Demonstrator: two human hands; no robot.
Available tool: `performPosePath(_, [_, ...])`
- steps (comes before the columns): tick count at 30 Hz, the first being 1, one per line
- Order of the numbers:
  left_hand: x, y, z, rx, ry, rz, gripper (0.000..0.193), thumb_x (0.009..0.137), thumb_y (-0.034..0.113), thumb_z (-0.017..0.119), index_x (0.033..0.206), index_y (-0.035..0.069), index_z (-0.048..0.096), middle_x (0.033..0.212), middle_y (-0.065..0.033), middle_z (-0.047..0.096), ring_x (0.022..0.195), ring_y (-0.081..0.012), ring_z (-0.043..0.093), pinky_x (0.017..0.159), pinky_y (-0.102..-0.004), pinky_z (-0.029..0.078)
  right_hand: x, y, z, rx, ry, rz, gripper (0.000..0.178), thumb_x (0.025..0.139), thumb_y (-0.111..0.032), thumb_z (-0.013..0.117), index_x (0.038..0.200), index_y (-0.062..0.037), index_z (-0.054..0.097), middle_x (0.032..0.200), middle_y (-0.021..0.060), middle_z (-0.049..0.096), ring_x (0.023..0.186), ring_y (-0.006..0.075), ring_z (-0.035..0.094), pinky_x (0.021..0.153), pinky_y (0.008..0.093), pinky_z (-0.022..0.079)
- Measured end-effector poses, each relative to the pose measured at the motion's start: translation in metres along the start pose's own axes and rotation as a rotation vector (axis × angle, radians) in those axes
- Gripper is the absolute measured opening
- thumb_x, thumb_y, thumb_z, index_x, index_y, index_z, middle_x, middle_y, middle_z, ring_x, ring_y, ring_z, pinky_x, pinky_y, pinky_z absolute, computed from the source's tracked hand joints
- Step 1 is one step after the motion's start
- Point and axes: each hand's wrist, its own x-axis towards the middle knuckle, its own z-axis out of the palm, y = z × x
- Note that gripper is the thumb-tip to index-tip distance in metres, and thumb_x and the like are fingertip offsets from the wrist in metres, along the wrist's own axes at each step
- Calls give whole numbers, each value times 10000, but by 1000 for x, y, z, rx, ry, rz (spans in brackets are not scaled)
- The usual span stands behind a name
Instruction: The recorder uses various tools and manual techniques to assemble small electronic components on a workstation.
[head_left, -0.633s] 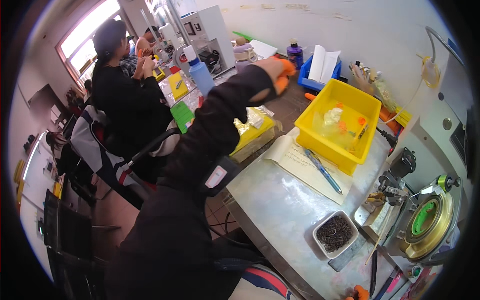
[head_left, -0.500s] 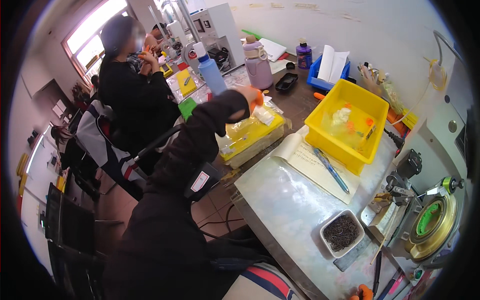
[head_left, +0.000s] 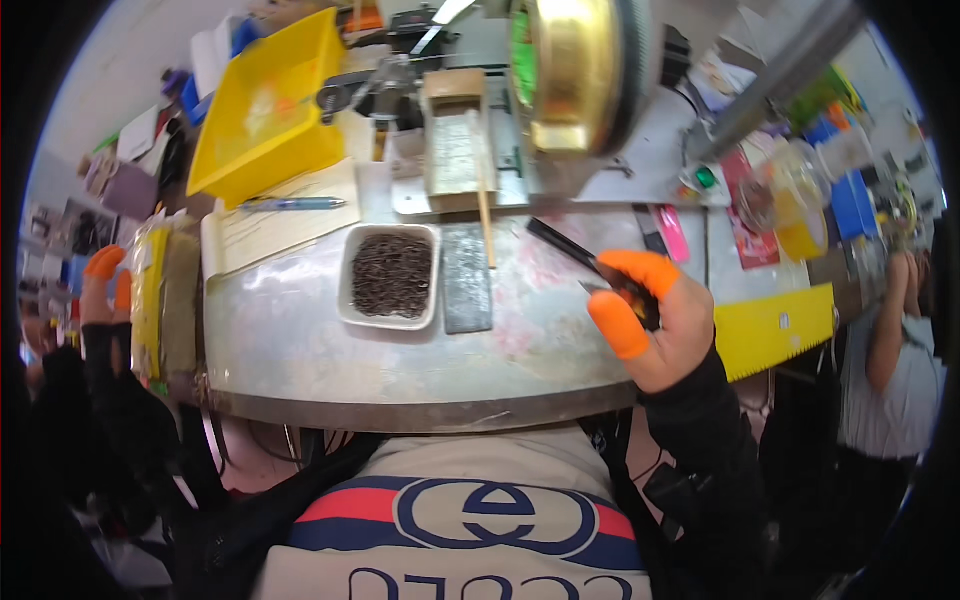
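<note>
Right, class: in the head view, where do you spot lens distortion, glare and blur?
Head view: the metal table's front edge bows from fisheye distortion and the corners go black; glare washes the brass wheel; the person at far right is smeared, while the tray of dark bits stays fairly sharp.

A worn metal workbench [head_left: 300, 350] stood near, a pale wall [head_left: 130, 60] far left, under bright even light.

Single head fisheye view, looking steeply down, close over metal worktable [head_left: 300, 340]; edges bend toward rim.
</note>
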Motion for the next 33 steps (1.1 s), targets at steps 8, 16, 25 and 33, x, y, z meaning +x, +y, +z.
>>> performPosePath(8, [122, 286, -40, -961, -149, 310, 290, 674, 107, 658, 924, 22, 537, 759, -102, 576, 627, -163, 564, 590, -239, 449, 14, -7, -32, -273, 224, -158, 290, 688, -172, 676, 893, 4, 569, 695, 35, 571, 579, 64, 485, 550, 162, 398])
performPosePath(16, [134, 403, -20, -1253, -707, 798, 552, 689, 437, 604, 957, -30, 483, 728, -166, 551, 634, -334, 552, 551, -350, 456, 41, -20, -26, -356, 429, -361, 317, 677, -185, 696, 901, 5, 576, 714, 8, 576, 577, 42, 474, 556, 150, 391])
performPosePath(25, [118, 462, -11, -1829, -916, 721, 301, 676, 302, 663, 797, 43, 570, 771, -119, 568, 690, -267, 575, 580, -310, 450, 66, -5, -19, -373, 651, -604, 298, 658, -179, 713, 867, -8, 586, 686, 30, 597, 543, 59, 523, 540, 152, 419])
performPosePath(33, [115, 477, -31, -1874, -793, 284, 439, 640, 343, 682, 800, -21, 497, 612, -117, 519, 564, -222, 540, 523, -282, 421, 84, -9, -45, -517, 741, -632, 269, 672, -219, 695, 813, -25, 572, 606, 38, 564, 473, 98, 498, 473, 162, 396])
